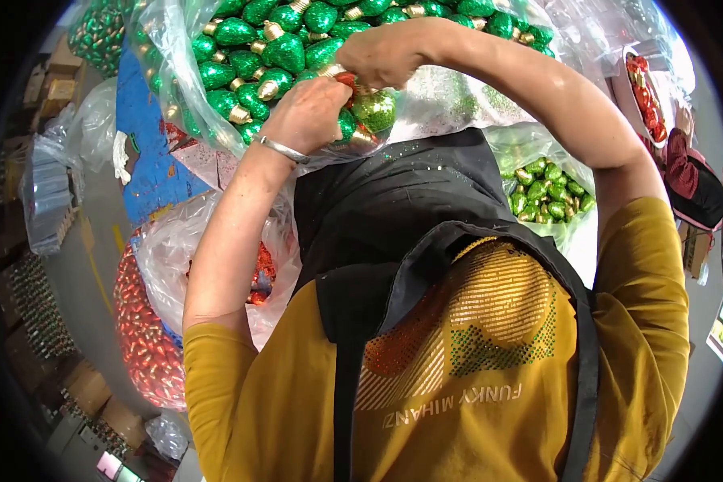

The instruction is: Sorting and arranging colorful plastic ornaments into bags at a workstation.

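Both my hands meet over the near edge of a heap of green glitter bulb ornaments (285, 52) with gold caps, spread in a clear plastic bag (186, 60). My left hand (305, 112), with a silver bangle at the wrist, is closed around a red bulb ornament (347, 79), which shows only in part. Bent in from the right, my right hand (384, 53) has curled fingers against that same spot; what they hold is hidden. Just below my hands sits a light green glitter ornament (373, 109), apparently under clear plastic, with bits of red beside it.
Small light green ornaments (548, 191) fill a bag right of my lap. Left of me are an open clear bag (177, 249) with red pieces and a full bag of red ornaments (140, 329). A white tray of red ornaments (644, 96) is at far right, near another person's hand (684, 120).
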`<state>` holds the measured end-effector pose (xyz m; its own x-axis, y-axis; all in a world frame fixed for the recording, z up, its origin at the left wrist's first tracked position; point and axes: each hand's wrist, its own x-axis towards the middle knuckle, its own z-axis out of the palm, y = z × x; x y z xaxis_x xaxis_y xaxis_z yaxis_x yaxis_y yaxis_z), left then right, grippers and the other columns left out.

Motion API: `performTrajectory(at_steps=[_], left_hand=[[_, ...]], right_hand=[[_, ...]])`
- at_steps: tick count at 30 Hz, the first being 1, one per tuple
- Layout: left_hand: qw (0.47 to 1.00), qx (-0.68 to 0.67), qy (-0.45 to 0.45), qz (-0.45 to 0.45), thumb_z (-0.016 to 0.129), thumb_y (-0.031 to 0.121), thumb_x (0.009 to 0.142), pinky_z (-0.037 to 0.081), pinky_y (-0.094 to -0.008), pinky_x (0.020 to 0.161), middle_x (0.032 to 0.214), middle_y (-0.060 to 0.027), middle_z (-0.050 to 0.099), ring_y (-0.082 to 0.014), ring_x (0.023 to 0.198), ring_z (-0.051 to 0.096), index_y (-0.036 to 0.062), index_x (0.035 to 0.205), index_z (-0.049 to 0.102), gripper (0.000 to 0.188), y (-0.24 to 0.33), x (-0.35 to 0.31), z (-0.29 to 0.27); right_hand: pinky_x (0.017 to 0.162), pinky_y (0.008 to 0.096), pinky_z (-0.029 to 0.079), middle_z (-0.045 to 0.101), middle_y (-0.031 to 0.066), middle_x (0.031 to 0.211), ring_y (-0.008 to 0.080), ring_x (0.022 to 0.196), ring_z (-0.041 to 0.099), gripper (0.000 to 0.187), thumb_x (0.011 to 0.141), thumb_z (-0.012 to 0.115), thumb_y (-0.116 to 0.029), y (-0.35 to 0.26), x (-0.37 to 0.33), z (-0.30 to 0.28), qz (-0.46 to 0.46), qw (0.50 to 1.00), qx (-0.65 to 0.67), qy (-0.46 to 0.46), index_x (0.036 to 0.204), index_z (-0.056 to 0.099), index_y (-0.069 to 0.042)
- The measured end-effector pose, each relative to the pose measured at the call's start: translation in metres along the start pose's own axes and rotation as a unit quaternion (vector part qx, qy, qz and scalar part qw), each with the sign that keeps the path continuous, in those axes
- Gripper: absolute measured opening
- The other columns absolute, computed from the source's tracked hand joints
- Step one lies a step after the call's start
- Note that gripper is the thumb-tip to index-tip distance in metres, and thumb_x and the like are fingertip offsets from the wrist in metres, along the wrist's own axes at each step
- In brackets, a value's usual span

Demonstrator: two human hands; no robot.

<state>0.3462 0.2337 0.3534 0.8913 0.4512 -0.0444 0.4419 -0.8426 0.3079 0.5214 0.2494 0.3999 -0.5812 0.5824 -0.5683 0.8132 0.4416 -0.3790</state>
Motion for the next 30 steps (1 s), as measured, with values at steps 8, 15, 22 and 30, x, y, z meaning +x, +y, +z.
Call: performTrajectory(at_steps=[8,15,22,30], left_hand=[[0.996,-0.071,0.047,0.026,0.074,0.008,0.059,0.045,-0.0452,0.080,0.093,-0.0221,0.061,-0.0408,0.092,0.055,-0.0033,0.100,0.057,0.047,-0.004,-0.002,0.001],[0.990,-0.027,0.127,0.061,0.055,-0.004,0.063,0.050,-0.0448,0.064,0.078,-0.0228,0.061,-0.0396,0.076,0.061,-0.0034,0.074,0.057,0.011,-0.007,0.002,0.008],[0.998,-0.032,0.044,-0.019,0.073,0.006,0.058,0.048,-0.0456,0.074,0.087,-0.0214,0.062,-0.0396,0.088,0.058,-0.0029,0.092,0.057,0.038,-0.002,0.009,-0.003],[0.996,0.032,-0.038,-0.071,0.078,0.011,0.059,0.046,-0.0437,0.084,0.102,-0.0202,0.059,-0.0386,0.099,0.056,-0.0009,0.106,0.056,0.053,0.017,0.026,-0.011]], right_hand=[[0.059,0.0417,0.047,0.065,0.0149,0.074,0.0340,0.073,0.063,0.013,0.074,0.067,-0.012,-0.017,0.007,0.007,-0.044,0.983,-0.161,0.074,0.084,0.063,-0.005],[0.063,0.0423,0.050,0.067,0.0137,0.078,0.0315,0.076,0.065,0.007,0.077,0.062,-0.014,-0.019,0.013,0.009,-0.002,0.946,-0.320,0.047,0.083,0.065,-0.010],[0.066,0.0423,0.051,0.067,0.0154,0.081,0.0319,0.079,0.066,0.011,0.075,0.061,-0.008,-0.013,0.001,0.010,-0.006,0.977,-0.191,0.094,0.085,0.065,-0.006],[0.066,0.0423,0.051,0.066,0.0181,0.081,0.0335,0.080,0.065,0.014,0.075,0.059,-0.004,0.004,-0.009,0.021,0.083,0.982,-0.092,0.141,0.087,0.063,-0.001]])
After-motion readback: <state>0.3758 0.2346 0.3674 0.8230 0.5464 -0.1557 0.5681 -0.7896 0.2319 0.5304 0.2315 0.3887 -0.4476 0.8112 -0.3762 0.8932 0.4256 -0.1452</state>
